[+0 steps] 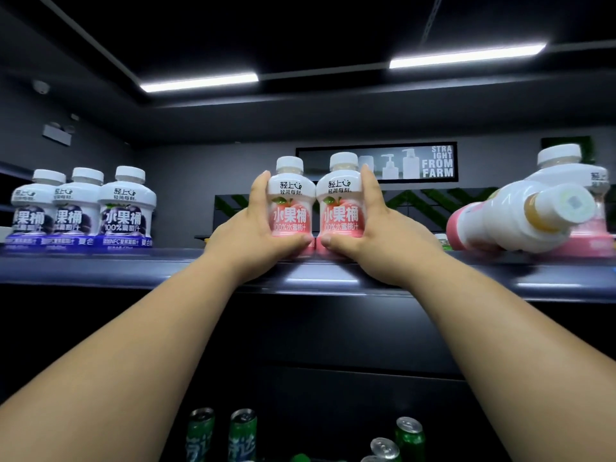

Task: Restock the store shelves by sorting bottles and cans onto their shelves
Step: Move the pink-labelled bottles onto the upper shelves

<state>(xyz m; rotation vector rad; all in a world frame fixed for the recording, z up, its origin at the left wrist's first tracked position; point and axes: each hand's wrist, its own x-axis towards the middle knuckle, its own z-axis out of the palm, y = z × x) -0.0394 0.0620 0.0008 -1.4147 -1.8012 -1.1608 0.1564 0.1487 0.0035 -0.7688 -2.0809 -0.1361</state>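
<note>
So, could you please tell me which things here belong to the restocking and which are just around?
Job: peach bottles, grape bottles, tipped bottle, green cans, shelf.

Around: farm sign, ceiling lights.

Both arms of the person are bare from the lower edge of the frame up to the wrists; no sleeve, watch or bracelet covers them. The left hand [256, 228] and the right hand [373, 228], near the centre of the frame, wear no glove and no ring. The fingernails are short and plain, without any polish.
</note>
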